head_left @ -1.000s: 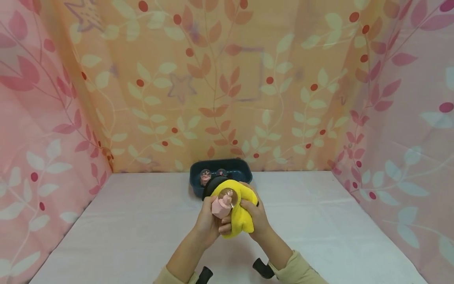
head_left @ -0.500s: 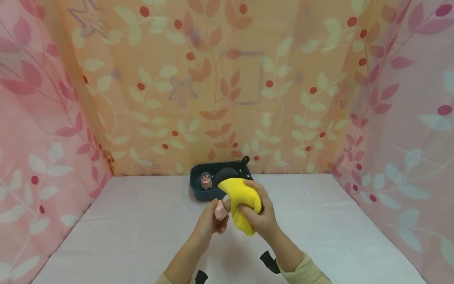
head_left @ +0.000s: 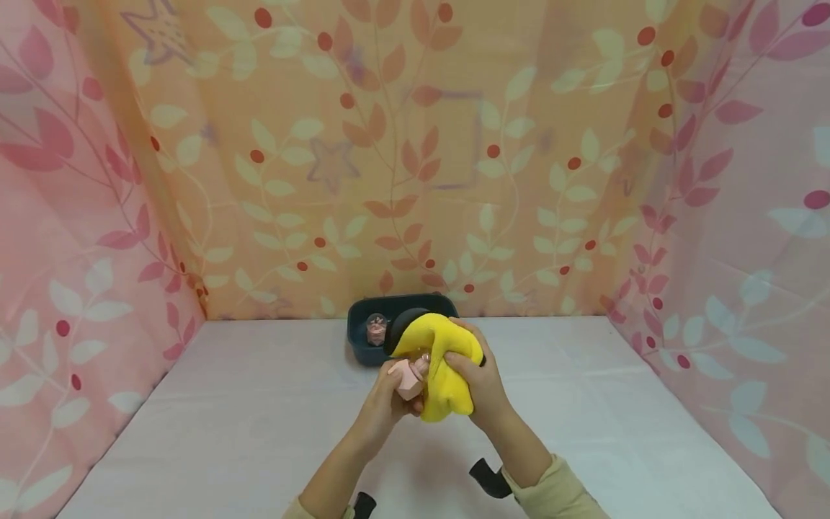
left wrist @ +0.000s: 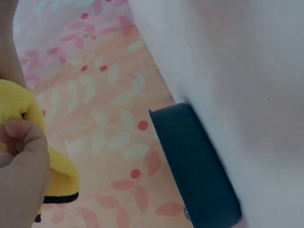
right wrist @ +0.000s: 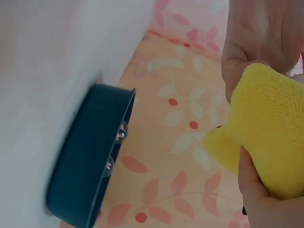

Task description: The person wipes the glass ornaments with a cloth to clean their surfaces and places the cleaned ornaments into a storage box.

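My left hand (head_left: pixel 379 414) grips a small snow globe (head_left: pixel 407 380) by its pink faceted base, above the table. Its clear dome is tilted to the right and is partly covered by a yellow cloth (head_left: pixel 449 393) with a black edge. The right hand (head_left: pixel 488 378) holds this cloth bunched between thumb and fingers, pressed against the dome. In the right wrist view the fluffy cloth (right wrist: pixel 270 133) fills the space between both hands and hides most of the globe. The left wrist view shows the left fingers (left wrist: pixel 28 142) close against the cloth.
Behind the hands a dark blue basin (head_left: pixel 363 352) stands at the table's back edge. Inside it is another globe with a pinkish base (head_left: pixel 377 331); the right wrist view shows two clear domes (right wrist: pixel 122 133) at its rim. Floral curtains (head_left: pixel 415 144) enclose the white table (head_left: pixel 227 418).
The cloth slid off toward the right half a second ago, then came back over the dome. The globe has turned from facing up to leaning right. Its base stays in the left hand.
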`<state>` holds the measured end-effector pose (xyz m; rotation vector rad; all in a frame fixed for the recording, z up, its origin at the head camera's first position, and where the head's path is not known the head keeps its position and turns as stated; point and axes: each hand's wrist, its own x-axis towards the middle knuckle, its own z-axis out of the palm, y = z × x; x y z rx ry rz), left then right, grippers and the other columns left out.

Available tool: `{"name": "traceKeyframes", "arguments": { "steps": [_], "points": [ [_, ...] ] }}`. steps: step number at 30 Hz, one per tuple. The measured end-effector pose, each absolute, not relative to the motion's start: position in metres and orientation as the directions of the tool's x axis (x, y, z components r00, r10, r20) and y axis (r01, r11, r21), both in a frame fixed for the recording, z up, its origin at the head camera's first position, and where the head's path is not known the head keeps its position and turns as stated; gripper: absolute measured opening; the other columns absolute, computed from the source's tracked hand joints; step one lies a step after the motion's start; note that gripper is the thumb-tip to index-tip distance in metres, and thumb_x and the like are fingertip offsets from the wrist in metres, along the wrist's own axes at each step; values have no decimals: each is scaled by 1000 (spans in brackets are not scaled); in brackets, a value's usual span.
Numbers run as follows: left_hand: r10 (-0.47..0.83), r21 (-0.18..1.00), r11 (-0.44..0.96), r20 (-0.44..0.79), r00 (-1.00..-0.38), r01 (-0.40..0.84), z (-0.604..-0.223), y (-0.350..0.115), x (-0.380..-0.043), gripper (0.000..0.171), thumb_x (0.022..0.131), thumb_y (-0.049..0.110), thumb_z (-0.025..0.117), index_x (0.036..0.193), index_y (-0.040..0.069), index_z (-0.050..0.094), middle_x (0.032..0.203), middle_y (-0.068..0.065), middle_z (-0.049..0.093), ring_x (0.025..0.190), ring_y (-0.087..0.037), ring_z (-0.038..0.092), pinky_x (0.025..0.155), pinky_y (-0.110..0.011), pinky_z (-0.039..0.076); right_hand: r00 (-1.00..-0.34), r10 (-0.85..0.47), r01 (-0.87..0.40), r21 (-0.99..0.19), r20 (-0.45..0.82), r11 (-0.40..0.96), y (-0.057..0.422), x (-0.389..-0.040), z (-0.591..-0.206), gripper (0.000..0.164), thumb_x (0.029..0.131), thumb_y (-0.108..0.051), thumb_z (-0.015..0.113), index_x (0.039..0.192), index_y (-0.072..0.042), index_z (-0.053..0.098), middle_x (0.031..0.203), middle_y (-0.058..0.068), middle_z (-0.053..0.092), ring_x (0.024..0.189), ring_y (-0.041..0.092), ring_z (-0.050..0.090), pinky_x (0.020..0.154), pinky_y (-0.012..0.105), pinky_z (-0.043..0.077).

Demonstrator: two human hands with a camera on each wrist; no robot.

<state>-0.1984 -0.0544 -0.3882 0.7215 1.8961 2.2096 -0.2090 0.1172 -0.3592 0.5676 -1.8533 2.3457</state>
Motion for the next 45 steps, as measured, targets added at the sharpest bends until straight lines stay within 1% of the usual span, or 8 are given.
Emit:
{"name": "traceKeyframes", "arguments": {
  "steps": [3,7,15,19,25,33,39,45],
  "points": [
    [404,950,-245,280,-871,192,-387,-54,-199,36,104,28,26,127,1,27,100,-11,42,82,-17,47,73,-26,45,-947,-159,-207,-909,279,-362,117,-210,-359,45,88,-8,51,131,-12,41,113,7,49,95,18,53,79,26,50],
    [375,950,-272,252,-892,154,-386,-54,-199,39,103,29,29,130,2,20,102,-10,41,84,-18,47,74,-26,43,-963,-158,-136,-901,218,-412,116,-211,-363,40,90,-9,48,129,-13,41,110,6,49,93,16,54,78,25,51],
    [293,931,-355,203,-934,91,-387,-57,-202,44,98,27,37,131,-1,30,102,-8,46,84,-19,48,73,-27,42,-986,-128,-59,-945,105,-322,120,-209,-371,45,90,-9,52,134,-9,42,107,8,51,90,18,57,76,28,52],
    [284,906,-420,193,-939,59,-387,-60,-204,37,97,26,38,124,2,42,99,-5,50,84,-17,48,73,-26,42,-988,-93,-98,-958,127,-269,125,-207,-373,49,88,-8,55,135,-8,42,107,8,51,91,20,55,76,29,50],
    [255,851,-524,181,-950,22,-389,-60,-205,22,101,27,41,104,8,53,90,-4,51,81,-16,50,71,-26,42,-953,-79,-257,-921,291,-291,122,-205,-371,52,86,-4,56,134,-8,39,109,9,48,91,20,54,75,29,50],
    [199,806,-589,84,-976,-51,-387,-47,-199,49,97,46,52,116,1,47,93,-4,48,85,-15,45,73,-21,39,-950,-13,-306,-933,313,-188,110,-203,-372,58,85,-2,60,139,-5,36,110,11,46,93,23,51,77,29,49],
    [193,849,-527,72,-979,-41,-386,-44,-197,55,94,26,66,127,-6,37,102,-4,49,87,-12,46,74,-20,42,-954,13,-298,-944,299,-141,106,-200,-373,59,88,-4,59,141,-5,34,111,13,45,92,23,51,76,29,50],
    [218,891,-453,94,-971,-16,-390,-46,-198,57,93,6,62,139,-9,30,125,-12,47,101,-16,48,86,-22,43,-955,8,-295,-946,297,-136,105,-200,-375,57,89,-5,59,141,-8,34,112,14,45,92,24,53,76,29,51]
  ]
}}
